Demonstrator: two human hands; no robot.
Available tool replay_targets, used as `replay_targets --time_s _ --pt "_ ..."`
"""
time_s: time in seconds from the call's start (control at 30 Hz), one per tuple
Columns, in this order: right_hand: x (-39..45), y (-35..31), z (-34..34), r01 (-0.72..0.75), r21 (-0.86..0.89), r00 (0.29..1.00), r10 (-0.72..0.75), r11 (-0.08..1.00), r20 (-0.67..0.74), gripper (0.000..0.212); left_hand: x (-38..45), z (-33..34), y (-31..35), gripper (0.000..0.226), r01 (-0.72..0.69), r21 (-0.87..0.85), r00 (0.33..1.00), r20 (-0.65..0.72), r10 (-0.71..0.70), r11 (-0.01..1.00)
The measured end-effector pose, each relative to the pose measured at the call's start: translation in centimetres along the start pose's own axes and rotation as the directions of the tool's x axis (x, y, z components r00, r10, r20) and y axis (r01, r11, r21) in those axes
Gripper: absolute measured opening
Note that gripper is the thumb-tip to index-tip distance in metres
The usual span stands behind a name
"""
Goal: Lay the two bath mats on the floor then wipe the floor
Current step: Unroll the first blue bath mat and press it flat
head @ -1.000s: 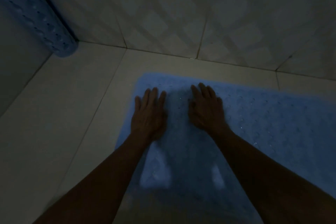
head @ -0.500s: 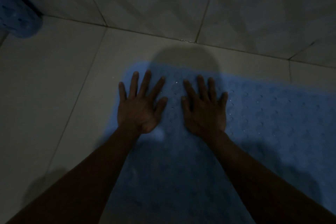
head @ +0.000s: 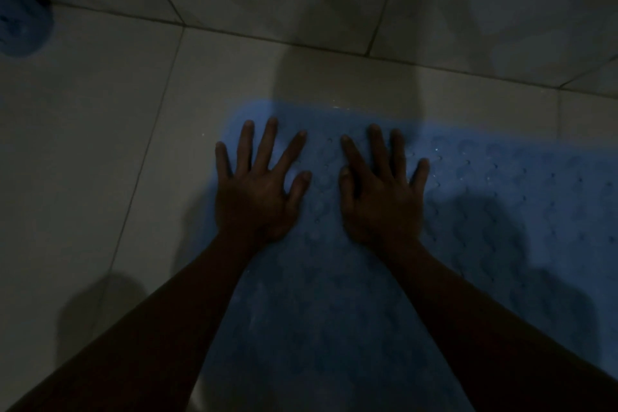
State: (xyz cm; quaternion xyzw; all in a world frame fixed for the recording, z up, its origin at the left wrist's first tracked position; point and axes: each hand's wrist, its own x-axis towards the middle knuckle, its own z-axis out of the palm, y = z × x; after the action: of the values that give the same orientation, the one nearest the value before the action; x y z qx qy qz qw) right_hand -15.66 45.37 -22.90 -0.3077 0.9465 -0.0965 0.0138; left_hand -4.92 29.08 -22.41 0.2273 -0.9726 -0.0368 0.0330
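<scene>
— Where's the blue bath mat (head: 501,211)?
— Flat on the tiled floor (head: 83,144), centre to three o'clock.
— And the hands?
— Left hand (head: 257,191) and right hand (head: 381,197) spread, palms pressing its far-left corner. Rolled second mat (head: 20,27) at ten o'clock.

The blue bath mat (head: 485,211) runs off the right and bottom edges, its extent undetermined. The second mat (head: 23,30) at upper left is cropped and too dark to show how it lies. Both forearms leave the lower edge.
</scene>
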Motion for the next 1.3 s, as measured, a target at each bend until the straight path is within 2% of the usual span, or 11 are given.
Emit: replay_targets --time_s 0.23,0.4,0.57,0.67,0.83,0.93,1.17,1.3 --pt "0.6 -0.1 0.0 -0.06 0.014 0.991 0.058 0.998 0.117 0.055 0.1 0.1 -0.2 0.06 0.037 -0.046 0.992 0.118 -0.031 0.998" --pt "-0.3 -1.3 -2.4 -0.037 0.062 0.992 0.029 0.997 0.122 0.055 -1.1 -2.9 1.0 0.061 0.072 -0.101 0.994 0.095 -0.062 0.992" --pt "-7.5 -1.7 -3.3 -0.024 0.1 0.988 0.009 0.995 0.155 0.063 -8.9 -3.6 2.2 0.069 0.056 -0.124 0.983 0.178 -0.033 0.991" --pt "-12.8 -1.7 -3.5 0.003 0.059 0.989 -0.011 0.998 0.144 0.066 -13.8 -3.5 3.2 0.069 0.094 -0.102 0.973 0.218 -0.07 0.99" --pt "-16.8 -1.6 -3.6 -0.004 0.02 0.993 0.001 1.0 0.121 0.066 -16.4 -3.8 3.9 0.068 0.127 -0.098 0.969 0.223 -0.103 0.987" --pt "-16.8 -1.5 -3.0 -0.019 0.011 0.991 0.017 1.0 0.133 0.066 -16.3 -3.3 3.8 0.068 0.121 -0.087 0.973 0.209 -0.101 0.989" --pt "-16.6 -0.8 -1.3 0.0 -0.02 0.998 0.001 1.0 0.065 0.067 -16.5 -0.9 3.3 0.07 0.126 -0.038 0.973 0.199 -0.116 0.991" --pt "-16.8 -0.4 -0.6 -0.003 -0.012 0.991 0.004 1.0 0.134 0.066 -16.5 -1.3 3.3 0.07 0.12 -0.033 0.97 0.217 -0.11 0.992"
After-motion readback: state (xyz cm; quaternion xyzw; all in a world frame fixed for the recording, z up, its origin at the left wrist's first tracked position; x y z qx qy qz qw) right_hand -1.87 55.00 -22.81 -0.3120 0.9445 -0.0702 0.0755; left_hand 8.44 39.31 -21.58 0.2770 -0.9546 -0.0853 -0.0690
